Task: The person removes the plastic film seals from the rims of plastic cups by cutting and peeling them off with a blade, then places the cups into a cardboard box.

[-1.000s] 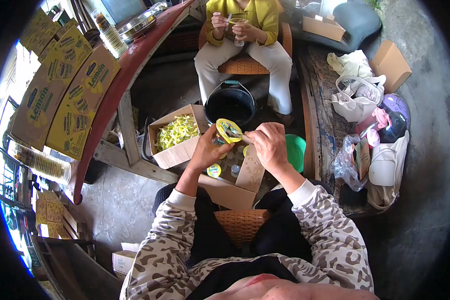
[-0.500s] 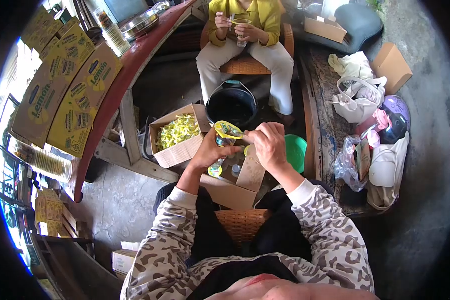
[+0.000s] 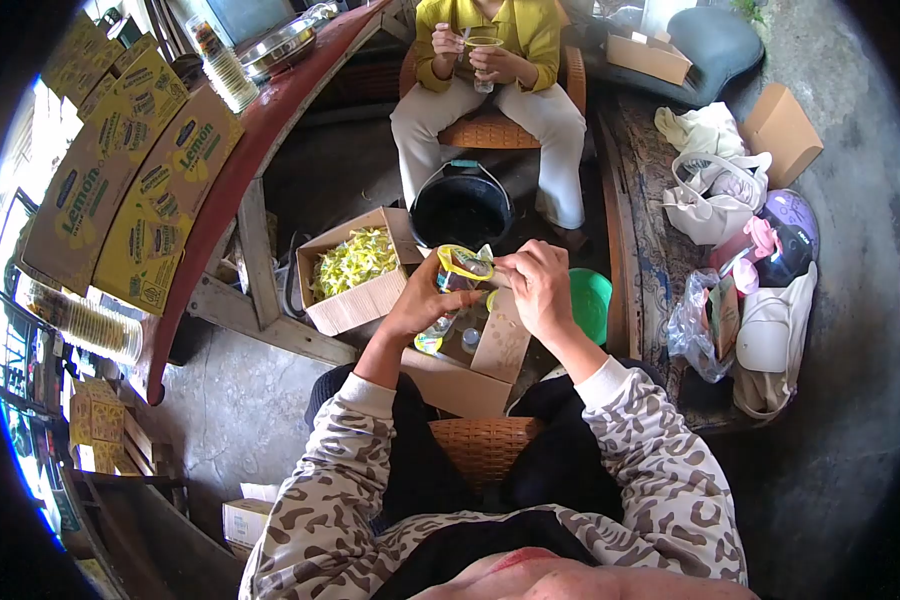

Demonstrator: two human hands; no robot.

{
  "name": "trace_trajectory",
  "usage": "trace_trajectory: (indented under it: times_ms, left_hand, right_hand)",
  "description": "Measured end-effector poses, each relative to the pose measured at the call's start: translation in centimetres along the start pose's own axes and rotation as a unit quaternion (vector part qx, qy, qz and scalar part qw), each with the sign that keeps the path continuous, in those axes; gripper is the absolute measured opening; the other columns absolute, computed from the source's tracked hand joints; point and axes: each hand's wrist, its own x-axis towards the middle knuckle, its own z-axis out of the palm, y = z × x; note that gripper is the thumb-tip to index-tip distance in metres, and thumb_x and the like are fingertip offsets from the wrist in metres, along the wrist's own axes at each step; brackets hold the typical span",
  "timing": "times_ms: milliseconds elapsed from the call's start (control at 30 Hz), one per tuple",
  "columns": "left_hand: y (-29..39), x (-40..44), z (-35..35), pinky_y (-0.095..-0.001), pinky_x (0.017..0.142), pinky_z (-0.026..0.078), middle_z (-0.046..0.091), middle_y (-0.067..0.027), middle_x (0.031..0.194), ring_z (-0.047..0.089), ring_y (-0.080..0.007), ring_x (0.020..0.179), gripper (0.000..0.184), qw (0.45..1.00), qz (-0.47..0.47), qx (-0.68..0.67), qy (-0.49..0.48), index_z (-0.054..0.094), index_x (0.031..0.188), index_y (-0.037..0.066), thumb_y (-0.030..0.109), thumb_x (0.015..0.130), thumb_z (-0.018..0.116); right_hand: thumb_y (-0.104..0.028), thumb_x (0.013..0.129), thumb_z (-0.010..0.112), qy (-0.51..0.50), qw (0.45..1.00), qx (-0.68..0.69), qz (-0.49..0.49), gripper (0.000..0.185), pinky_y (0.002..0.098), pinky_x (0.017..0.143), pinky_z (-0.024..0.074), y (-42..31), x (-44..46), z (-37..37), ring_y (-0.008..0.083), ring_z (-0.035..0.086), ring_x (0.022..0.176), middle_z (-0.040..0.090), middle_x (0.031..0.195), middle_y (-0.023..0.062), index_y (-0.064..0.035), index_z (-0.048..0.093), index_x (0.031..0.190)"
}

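Yellow-printed lemon cartons stand on the red-edged table, far left, close to its right edge. One sleeve of stacked cups lies toward the table's near end; another stack leans near the far end, beside a metal bowl.

Right of the table: a cardboard box heaped to its rim with yellow strips. By that heap, a good many seem already done.

Next, the left hand, fingers and thumb clamped around a clear cup, tilted, held up over the far-left corner of an open carton. Yellow ring on the cup's rim; pale loose flap sticking up at its far side. My reading: this one is partway, ring not yet free.

Inside the open carton: a yellow-topped cup by the left edge and a clear one near the middle. Some are left, then; full count hidden by the hands.

Beyond, a black bucket. Behind it a seated co-worker holds another yellow-rimmed cup, also apparently unfinished.

Right hand at the cup's right rim, fingertips pinched together on a thin piece; blade or film, cannot tell. Green basin just beyond the carton's right edge, contents unclear.
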Motion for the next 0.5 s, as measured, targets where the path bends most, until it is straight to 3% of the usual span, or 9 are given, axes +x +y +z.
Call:
trace_trajectory:
  times_ms: [67, 233, 300, 333, 500]
  left_hand:
    - [-0.2, 0.2, 0.0, -0.0301, 0.088, 0.05, 0.065, -0.0053, 0.105, 0.062, -0.0157, 0.095, 0.057, 0.995, 0.051, 0.08, 0.018, 0.054, 0.123, 0.0, 0.018, 0.076, 0.082]
    - [-0.1, 0.0, -0.1, -0.0301, 0.086, 0.05, 0.065, -0.0054, 0.099, 0.062, -0.0159, 0.093, 0.051, 0.982, 0.083, 0.16, 0.054, 0.055, 0.123, 0.0, 0.018, 0.081, 0.077]
    - [0.3, -0.5, 0.5, -0.0287, 0.08, 0.05, 0.064, -0.0062, 0.097, 0.061, -0.014, 0.087, 0.047, 0.997, -0.025, -0.018, 0.068, 0.055, 0.121, -0.001, 0.015, 0.081, 0.074]
    - [0.7, -0.7, 0.7, -0.0266, 0.072, 0.048, 0.063, -0.0062, 0.095, 0.059, -0.0115, 0.081, 0.046, 0.997, -0.032, -0.03, 0.065, 0.054, 0.12, -0.001, 0.014, 0.081, 0.072]
    - [0.6, -0.7, 0.7, -0.0235, 0.067, 0.048, 0.062, -0.0043, 0.093, 0.059, -0.0095, 0.076, 0.046, 0.996, -0.06, -0.059, 0.04, 0.055, 0.118, 0.0, 0.016, 0.079, 0.075]
  right_hand:
    - [-0.003, 0.075, 0.072, 0.002, 1.0, -0.011, -0.009, 0.014, 0.0375, 0.082, 0.0407, 0.2, 0.1, -0.5, 0.0215, 0.057, 0.08, 0.056, 0.078, -0.0006, -0.0135, 0.07, 0.084]
    - [-0.004, 0.075, 0.07, -0.004, 0.995, -0.047, -0.083, 0.015, 0.0375, 0.082, 0.041, -0.1, 0.6, -1.1, 0.0194, 0.057, 0.079, 0.054, 0.077, -0.0016, -0.0136, 0.067, 0.086]
    - [-0.004, 0.075, 0.07, 0.0, 0.993, -0.058, -0.101, 0.015, 0.0374, 0.082, 0.0412, -0.3, 0.6, -1.1, 0.0195, 0.057, 0.079, 0.054, 0.078, -0.0012, -0.0133, 0.067, 0.086]
    - [-0.005, 0.075, 0.07, 0.003, 0.99, -0.07, -0.12, 0.015, 0.0373, 0.082, 0.0415, -0.4, 0.6, -1.1, 0.0195, 0.057, 0.079, 0.054, 0.078, -0.0008, -0.013, 0.066, 0.087]
    - [-0.006, 0.076, 0.07, 0.001, 0.989, -0.068, -0.133, 0.014, 0.0376, 0.082, 0.0419, -0.4, 0.2, -0.4, 0.0197, 0.057, 0.08, 0.054, 0.079, 0.0, -0.0125, 0.066, 0.088]
